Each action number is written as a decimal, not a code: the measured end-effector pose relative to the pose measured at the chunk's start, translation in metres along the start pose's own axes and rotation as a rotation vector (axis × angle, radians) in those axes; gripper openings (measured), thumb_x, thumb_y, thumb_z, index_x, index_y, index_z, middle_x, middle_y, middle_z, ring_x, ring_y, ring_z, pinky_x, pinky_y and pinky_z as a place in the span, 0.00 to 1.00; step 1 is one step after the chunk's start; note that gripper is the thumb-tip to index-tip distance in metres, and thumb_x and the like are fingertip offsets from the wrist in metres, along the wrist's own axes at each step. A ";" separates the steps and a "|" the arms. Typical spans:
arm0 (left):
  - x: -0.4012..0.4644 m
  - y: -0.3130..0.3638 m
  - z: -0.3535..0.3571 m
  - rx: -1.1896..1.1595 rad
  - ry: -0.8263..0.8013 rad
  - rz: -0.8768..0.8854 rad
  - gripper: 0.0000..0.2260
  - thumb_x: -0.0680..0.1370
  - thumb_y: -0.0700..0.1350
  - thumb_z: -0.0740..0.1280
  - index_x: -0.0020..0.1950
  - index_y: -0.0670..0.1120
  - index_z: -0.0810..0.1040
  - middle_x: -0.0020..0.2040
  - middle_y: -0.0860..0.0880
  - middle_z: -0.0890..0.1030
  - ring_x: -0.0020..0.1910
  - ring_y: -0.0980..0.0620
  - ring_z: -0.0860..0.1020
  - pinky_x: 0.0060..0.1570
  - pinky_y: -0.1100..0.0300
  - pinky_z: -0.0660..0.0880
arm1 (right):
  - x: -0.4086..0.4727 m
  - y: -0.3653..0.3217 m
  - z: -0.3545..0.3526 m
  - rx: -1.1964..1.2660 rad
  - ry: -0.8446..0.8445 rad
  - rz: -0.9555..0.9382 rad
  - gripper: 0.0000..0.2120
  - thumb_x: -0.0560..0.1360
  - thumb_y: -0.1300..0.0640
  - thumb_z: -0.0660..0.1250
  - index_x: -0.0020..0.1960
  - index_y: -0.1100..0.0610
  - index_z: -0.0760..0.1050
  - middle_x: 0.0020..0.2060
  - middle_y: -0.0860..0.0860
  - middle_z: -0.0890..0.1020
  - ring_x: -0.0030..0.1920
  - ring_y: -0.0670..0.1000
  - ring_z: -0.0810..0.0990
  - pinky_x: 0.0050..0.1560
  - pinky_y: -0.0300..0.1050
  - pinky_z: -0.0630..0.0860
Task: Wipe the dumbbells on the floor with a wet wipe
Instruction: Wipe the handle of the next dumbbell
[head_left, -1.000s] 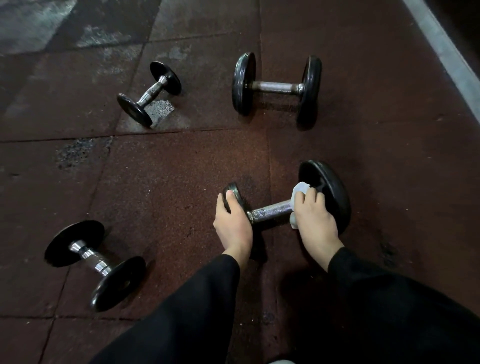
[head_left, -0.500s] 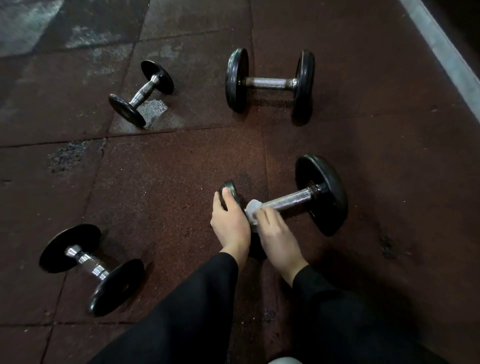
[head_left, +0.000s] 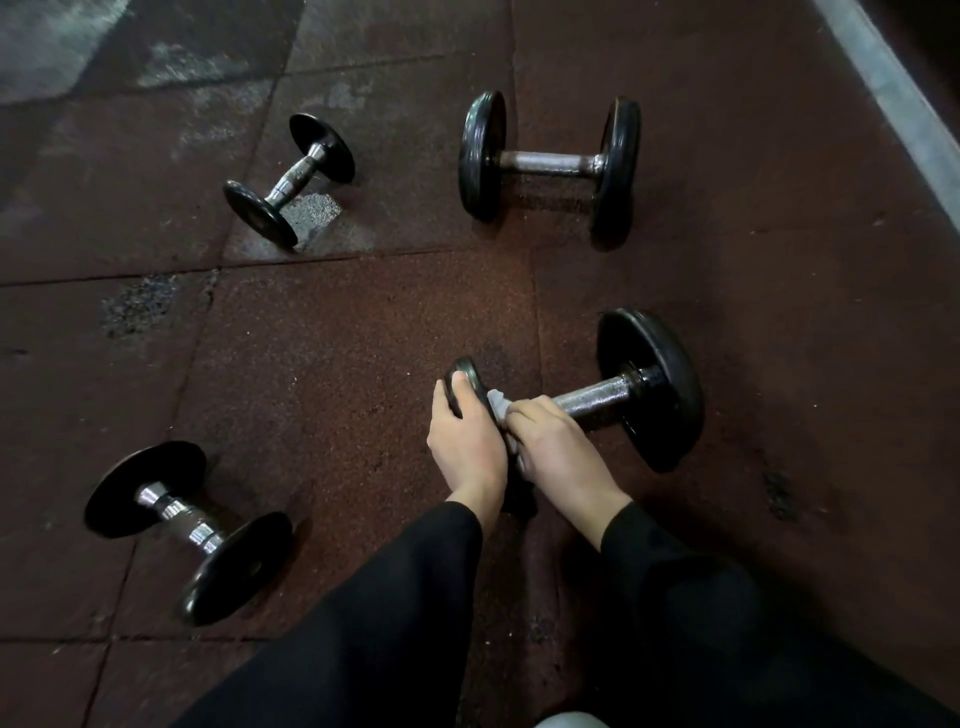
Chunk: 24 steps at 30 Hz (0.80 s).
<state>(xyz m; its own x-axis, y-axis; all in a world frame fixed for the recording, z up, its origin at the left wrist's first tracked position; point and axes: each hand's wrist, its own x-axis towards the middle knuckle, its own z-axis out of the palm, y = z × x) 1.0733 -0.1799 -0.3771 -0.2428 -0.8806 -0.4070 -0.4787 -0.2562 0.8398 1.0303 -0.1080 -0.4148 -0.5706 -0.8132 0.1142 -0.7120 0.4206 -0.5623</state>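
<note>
A dumbbell (head_left: 608, 396) with black end plates and a steel handle lies on the floor just in front of me. My left hand (head_left: 465, 447) grips its near plate, thumb over the rim. My right hand (head_left: 553, 447) holds a pale wet wipe (head_left: 500, 406) wrapped round the handle's near end, right beside the left hand. The far plate and most of the handle are bare. Three other dumbbells lie around: one at the lower left (head_left: 182, 525), a small one at the upper left (head_left: 293, 179), a large one at the top centre (head_left: 548, 163).
The floor (head_left: 322, 374) is dark red rubber tiling with seams and worn grey patches at the upper left. A pale kerb strip (head_left: 893, 98) runs diagonally along the upper right. My black sleeves fill the lower middle of the view.
My right hand slid the wipe along the handle from the far plate to the near end, next to my left hand. The left hand kept its grip on the near plate.
</note>
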 end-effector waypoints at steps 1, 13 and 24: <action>-0.001 -0.001 0.000 -0.002 -0.002 0.005 0.21 0.80 0.56 0.54 0.69 0.47 0.70 0.66 0.48 0.75 0.66 0.50 0.71 0.67 0.57 0.64 | -0.001 0.000 -0.001 0.004 -0.024 0.025 0.13 0.73 0.58 0.57 0.47 0.62 0.79 0.39 0.53 0.80 0.42 0.55 0.76 0.40 0.51 0.77; -0.002 -0.004 -0.001 0.026 -0.005 0.046 0.23 0.81 0.55 0.53 0.72 0.45 0.66 0.71 0.48 0.69 0.71 0.50 0.65 0.70 0.58 0.59 | 0.021 0.019 -0.059 -0.566 -0.263 0.390 0.14 0.71 0.63 0.69 0.56 0.61 0.76 0.55 0.55 0.74 0.60 0.56 0.68 0.55 0.44 0.71; -0.004 0.022 -0.017 0.485 -0.106 0.274 0.25 0.81 0.49 0.54 0.75 0.40 0.55 0.74 0.39 0.62 0.73 0.43 0.60 0.71 0.54 0.56 | 0.000 0.008 -0.080 -0.371 0.018 0.367 0.14 0.76 0.69 0.56 0.60 0.64 0.70 0.57 0.56 0.72 0.60 0.55 0.70 0.53 0.46 0.72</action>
<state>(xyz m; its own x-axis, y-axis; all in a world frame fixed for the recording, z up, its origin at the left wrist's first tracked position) 1.0781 -0.1887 -0.3514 -0.4839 -0.8379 -0.2525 -0.7131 0.2102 0.6689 0.9920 -0.0725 -0.3532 -0.8145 -0.5798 -0.0196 -0.5592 0.7936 -0.2400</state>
